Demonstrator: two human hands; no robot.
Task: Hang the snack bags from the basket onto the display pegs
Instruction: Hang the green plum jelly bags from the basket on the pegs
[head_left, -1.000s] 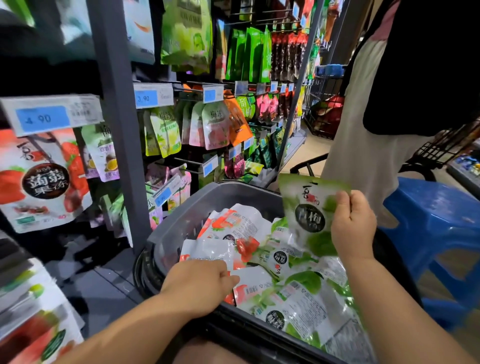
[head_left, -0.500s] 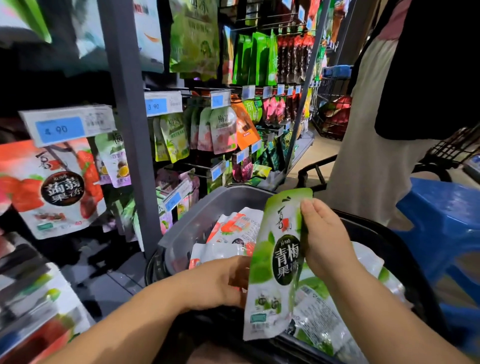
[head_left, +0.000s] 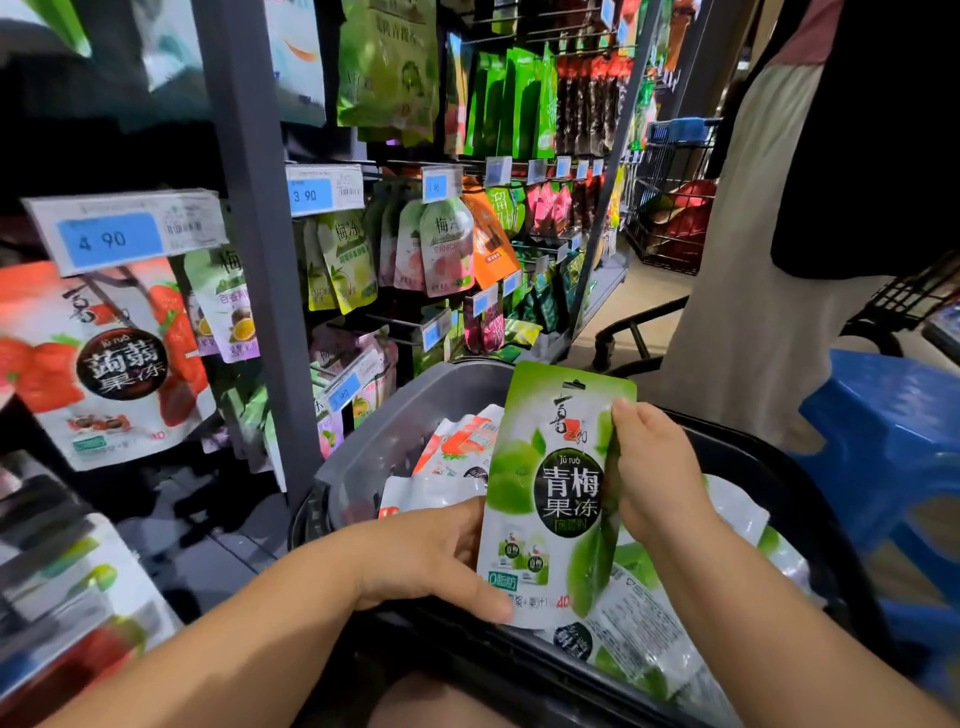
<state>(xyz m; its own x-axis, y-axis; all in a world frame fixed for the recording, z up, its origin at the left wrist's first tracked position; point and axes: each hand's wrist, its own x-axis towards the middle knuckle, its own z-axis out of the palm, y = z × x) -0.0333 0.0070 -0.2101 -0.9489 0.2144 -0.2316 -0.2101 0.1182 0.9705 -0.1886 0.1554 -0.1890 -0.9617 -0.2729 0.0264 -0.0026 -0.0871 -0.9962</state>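
The green-and-white foil snack bag (head_left: 550, 493) has come up out of the pile, turned upright with its printed face toward the camera, and the left hand (head_left: 431, 561), which 0.5 s ago lay beside it in the basket, has now closed on its lower left corner. So 1 bag is picked, squared up and ready to hang; judging by this, the carry to the rack comes next.

The grey metal display rack (head_left: 260, 260) fills the left side, its thin wire display pegs (head_left: 400, 327) carrying hung pouches behind blue-and-white price tags (head_left: 324, 189). Which peg takes this flavour cannot be told.

Below it the grey plastic basket (head_left: 415, 415) holds many more pouches, red-and-white ones (head_left: 457, 447) along its far edge and green ones (head_left: 639, 639) toward its near right corner, so most of the task remains.

The bag stands above the basket's middle, clear of the rack. The right hand (head_left: 660, 478) pinches its right edge near the top; both grips are narrow, each holding this bag.

The small punched hang hole (head_left: 575, 385) at the top edge is unobstructed.
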